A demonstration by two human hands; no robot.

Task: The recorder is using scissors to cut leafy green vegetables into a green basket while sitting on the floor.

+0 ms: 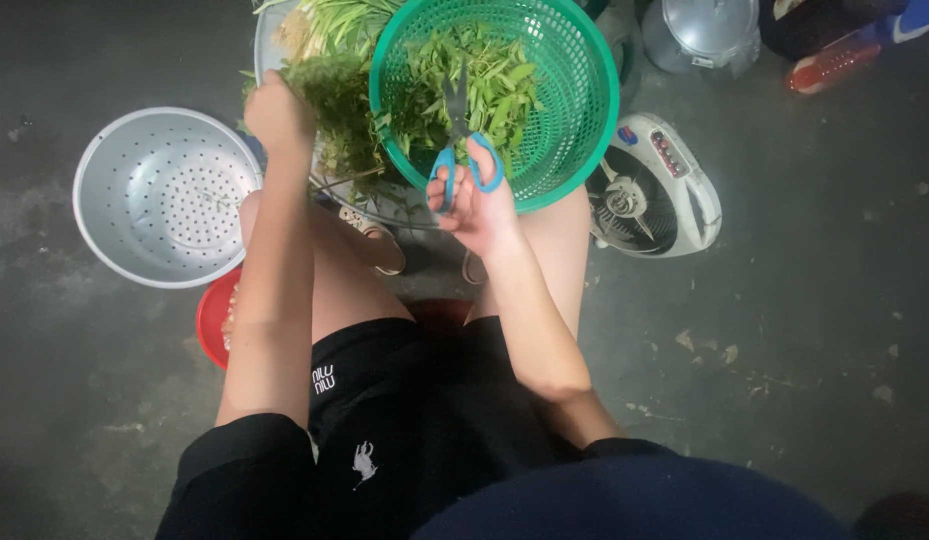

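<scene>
Right hand [482, 205] grip is closed through the blue handles of the scissors [463, 140], blades over the greens in the green basket [575, 100]. Left hand [278, 115] is clenched around a herb bunch [340, 100] just beside the basket, over the floor.

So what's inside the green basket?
The green basket holds cut leafy greens. The right hand holds blue-handled scissors over them. The leaves cover the basket's bottom, so anything beneath them is hidden.

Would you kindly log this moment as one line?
left hand: grips herb bunch | right hand: holds blue-handled scissors over green basket | metal colander: beside left arm
</scene>
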